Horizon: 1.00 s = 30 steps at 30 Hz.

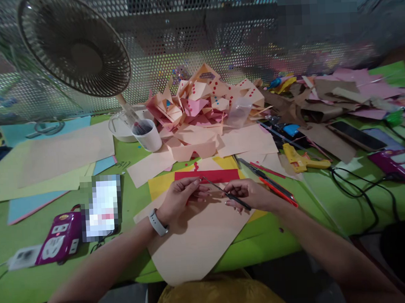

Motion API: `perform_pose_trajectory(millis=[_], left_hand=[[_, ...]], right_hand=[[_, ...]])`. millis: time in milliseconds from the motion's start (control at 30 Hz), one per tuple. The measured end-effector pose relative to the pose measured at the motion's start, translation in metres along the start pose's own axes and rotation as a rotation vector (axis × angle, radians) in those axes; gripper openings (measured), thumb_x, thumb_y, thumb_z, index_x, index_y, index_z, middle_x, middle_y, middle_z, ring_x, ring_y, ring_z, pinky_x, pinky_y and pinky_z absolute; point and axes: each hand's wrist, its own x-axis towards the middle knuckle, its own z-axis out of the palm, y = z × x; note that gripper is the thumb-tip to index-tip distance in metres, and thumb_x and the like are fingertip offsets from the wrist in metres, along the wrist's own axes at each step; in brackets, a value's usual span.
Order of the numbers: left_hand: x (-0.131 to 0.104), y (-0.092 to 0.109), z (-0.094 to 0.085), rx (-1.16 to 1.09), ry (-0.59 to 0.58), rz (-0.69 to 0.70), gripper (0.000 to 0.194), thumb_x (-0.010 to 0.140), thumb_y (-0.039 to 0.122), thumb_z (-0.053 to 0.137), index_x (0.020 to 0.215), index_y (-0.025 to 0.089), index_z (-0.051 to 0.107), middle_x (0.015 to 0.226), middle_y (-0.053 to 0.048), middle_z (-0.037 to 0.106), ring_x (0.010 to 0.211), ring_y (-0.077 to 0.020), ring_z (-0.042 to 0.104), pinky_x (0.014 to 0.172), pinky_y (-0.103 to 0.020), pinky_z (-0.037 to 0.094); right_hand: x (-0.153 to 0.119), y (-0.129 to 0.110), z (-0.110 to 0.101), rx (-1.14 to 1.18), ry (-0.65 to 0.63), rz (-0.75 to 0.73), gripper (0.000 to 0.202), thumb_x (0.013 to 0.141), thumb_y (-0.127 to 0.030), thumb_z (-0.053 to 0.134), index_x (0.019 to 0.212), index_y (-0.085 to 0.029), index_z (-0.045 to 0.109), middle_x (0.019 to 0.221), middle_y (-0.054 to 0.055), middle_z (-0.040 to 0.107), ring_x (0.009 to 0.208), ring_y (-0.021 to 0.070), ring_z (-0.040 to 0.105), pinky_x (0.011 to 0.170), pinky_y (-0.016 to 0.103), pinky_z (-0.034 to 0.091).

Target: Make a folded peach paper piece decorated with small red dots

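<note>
Mustard cloth (220, 297), peach sheet (190, 249), heaped scraps (195, 104) beyond.

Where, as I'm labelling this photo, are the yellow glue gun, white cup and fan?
Glue gun (297, 161), head view: body.
White cup (151, 142), head view: outer wall.
Fan (87, 59), head view: central hub.

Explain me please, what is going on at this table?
A person is doing handwork with paper. The right hand holds a thin tool, its tip at the fingers of the left hand; what these fingers may hold is too small to tell. Below lie a pale sheet and a red strip. Behind is a paper pile; a glue gun lies to the right.
</note>
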Motion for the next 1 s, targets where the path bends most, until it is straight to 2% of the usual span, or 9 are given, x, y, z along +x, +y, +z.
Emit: perform_pose_trajectory(millis=[200,667,1000], left_hand=[[0.0006,0.0002,0.0,-0.011,0.012,0.01,0.038,0.075,0.048,0.079,0.089,0.013,0.074,0.084,-0.009,0.078,0.07,-0.0152,0.073,0.069,-0.025,0.059],[0.0,0.0009,0.0017,-0.047,0.021,-0.003,0.039,0.07,0.049,0.083,0.083,0.013,0.073,0.081,-0.009,0.078,0.066,-0.0143,0.072,0.067,-0.024,0.059],[0.0,0.0018,0.002,-0.041,0.03,-0.017,0.037,0.074,0.048,0.08,0.08,0.013,0.072,0.079,-0.009,0.077,0.066,-0.0149,0.072,0.064,-0.024,0.058]], right_hand=[[-0.0003,-0.0014,0.0,-0.002,-0.006,0.0,0.05,0.059,-0.047,0.088,0.088,-0.015,0.063,0.07,-0.003,0.063,0.048,0.0062,0.057,0.044,0.019,0.051],[-0.0005,-0.0023,0.0008,-0.013,-0.017,-0.003,0.05,0.06,-0.048,0.087,0.088,-0.015,0.062,0.067,-0.004,0.062,0.047,0.0064,0.057,0.046,0.02,0.052],[0.0012,0.0051,-0.003,-0.032,0.004,-0.034,0.049,0.062,-0.046,0.087,0.093,-0.015,0.064,0.066,-0.004,0.061,0.049,0.0072,0.058,0.046,0.02,0.053]])
